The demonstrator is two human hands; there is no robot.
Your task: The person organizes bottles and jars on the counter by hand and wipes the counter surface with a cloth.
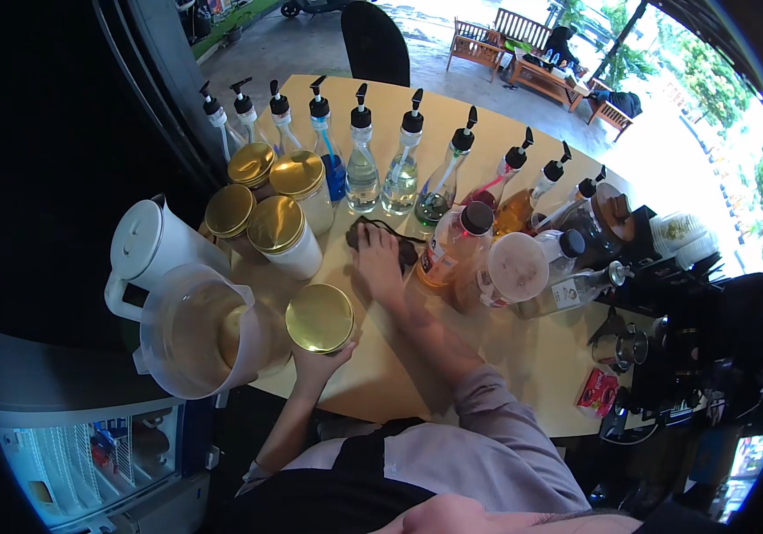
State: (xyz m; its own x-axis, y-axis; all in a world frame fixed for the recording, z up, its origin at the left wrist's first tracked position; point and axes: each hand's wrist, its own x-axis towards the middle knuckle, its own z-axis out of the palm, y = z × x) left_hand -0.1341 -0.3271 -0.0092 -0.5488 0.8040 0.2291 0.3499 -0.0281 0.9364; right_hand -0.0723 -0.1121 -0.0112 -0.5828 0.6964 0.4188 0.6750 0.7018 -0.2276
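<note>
While my left hand grips a gold-lidded jar low on its near side, my right hand lies palm down, farther out and to the right, on a dark cloth. Left grip: fingers curved round the jar, lid uppermost. Right grip: fingers laid out over the cloth; cannot tell whether they close on any of it. Both hands work over a pale wooden table.

Just left of the held jar, a big clear plastic pitcher, wide-mouthed. Beyond that, a white lidded jug. Past my left grip, four more gold-lidded jars in a tight cluster, left of the right hand.

Beyond the right hand, a row of pump bottles with black tops curves along the far edge, one of them holding blue liquid. Near the right hand, on its right side, a black-capped bottle with orange contents; next to it, a plastic tub. Farther right and nearer me, a small red box.
</note>
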